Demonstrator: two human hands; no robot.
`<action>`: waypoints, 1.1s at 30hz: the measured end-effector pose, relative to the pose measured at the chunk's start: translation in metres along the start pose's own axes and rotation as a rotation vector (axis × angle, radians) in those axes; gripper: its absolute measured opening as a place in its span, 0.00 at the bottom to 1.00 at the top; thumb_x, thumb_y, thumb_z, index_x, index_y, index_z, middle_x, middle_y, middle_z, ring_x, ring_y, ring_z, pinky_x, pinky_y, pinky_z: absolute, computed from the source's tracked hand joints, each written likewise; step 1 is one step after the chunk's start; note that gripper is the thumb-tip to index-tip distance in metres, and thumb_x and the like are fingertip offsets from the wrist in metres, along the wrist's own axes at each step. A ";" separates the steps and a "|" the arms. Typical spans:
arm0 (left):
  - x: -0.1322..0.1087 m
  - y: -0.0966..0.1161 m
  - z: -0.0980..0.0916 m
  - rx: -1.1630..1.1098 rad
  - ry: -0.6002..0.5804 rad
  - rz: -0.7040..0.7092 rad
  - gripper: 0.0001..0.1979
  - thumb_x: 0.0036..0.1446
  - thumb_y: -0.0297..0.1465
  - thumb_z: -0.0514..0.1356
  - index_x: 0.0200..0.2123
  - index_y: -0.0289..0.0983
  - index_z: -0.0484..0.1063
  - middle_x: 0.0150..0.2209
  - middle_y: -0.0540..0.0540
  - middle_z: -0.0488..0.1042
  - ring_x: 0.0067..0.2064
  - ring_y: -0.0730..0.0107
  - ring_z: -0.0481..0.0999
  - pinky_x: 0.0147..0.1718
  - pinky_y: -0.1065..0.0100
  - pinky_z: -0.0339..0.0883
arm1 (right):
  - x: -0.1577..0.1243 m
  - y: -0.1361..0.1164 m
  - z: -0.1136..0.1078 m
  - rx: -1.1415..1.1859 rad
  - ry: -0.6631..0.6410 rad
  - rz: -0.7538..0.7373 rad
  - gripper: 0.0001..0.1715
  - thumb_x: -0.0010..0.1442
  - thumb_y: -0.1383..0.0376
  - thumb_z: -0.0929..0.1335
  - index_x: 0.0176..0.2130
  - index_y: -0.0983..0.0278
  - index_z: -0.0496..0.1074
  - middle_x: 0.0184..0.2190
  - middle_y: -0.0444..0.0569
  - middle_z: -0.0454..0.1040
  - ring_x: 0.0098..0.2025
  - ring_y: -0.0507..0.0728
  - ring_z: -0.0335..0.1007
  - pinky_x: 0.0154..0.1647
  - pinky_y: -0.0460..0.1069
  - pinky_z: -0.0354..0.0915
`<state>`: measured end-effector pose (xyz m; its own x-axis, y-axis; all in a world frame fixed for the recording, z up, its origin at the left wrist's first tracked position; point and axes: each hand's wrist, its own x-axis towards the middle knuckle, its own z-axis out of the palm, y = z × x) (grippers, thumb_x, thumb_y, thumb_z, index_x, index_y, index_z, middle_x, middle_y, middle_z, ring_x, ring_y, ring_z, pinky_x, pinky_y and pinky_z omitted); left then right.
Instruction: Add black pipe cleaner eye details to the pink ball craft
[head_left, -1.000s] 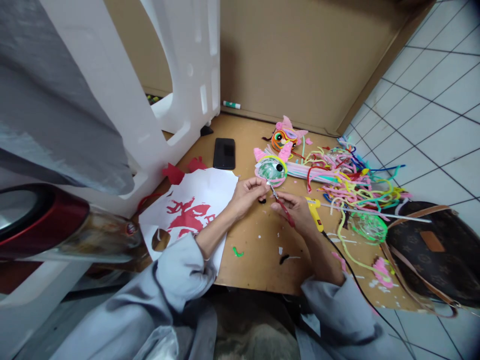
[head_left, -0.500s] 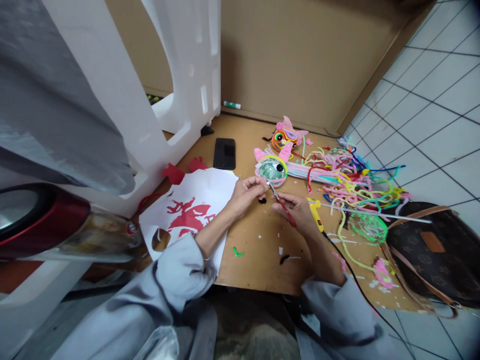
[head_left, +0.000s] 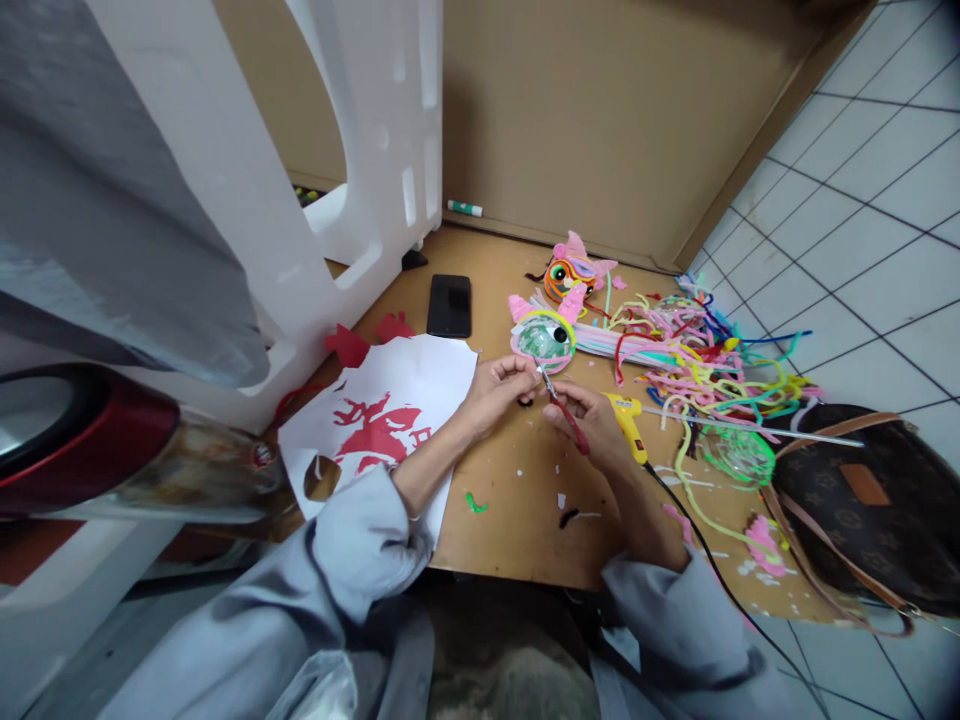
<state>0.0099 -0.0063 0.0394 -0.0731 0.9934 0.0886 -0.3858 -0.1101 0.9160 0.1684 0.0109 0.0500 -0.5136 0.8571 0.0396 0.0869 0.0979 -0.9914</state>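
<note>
My right hand (head_left: pixel 589 415) is closed round the red handles of a pair of scissors (head_left: pixel 574 428), whose blades point up and left. The blade tips meet the fingertips of my left hand (head_left: pixel 501 383), which pinch a small white piece (head_left: pixel 538 370), too small to name. Just beyond my fingers lies a clear and green round craft head (head_left: pixel 546 338) with a yellow rim, pink ears and one black eye. Behind it sits a second, orange and pink craft head (head_left: pixel 568 275). A small black bit lies partly hidden under my left hand.
White paper with red cut-out shapes (head_left: pixel 450 400) lies at left, below a black phone (head_left: pixel 449 306). Pipe cleaners (head_left: pixel 697 350) are heaped at right, near a yellow glue gun (head_left: pixel 630 425) with a black cord. A brown handbag (head_left: pixel 862 510) stands at the right edge.
My hands have shifted very slightly, with the scissors' tips a little closer to my left fingertips. Everything else on the table stays put.
</note>
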 end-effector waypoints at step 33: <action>0.001 0.006 -0.004 0.020 0.003 0.023 0.07 0.42 0.32 0.63 0.24 0.34 0.72 0.19 0.53 0.69 0.21 0.79 0.63 0.25 0.72 0.59 | -0.001 -0.003 -0.001 0.022 0.030 0.068 0.28 0.36 0.52 0.78 0.34 0.66 0.76 0.22 0.40 0.63 0.23 0.47 0.53 0.22 0.43 0.55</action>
<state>0.0044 -0.0055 0.0431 -0.0842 0.9905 0.1086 -0.3656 -0.1321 0.9214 0.1699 0.0103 0.0534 -0.4816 0.8760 -0.0251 0.1022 0.0277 -0.9944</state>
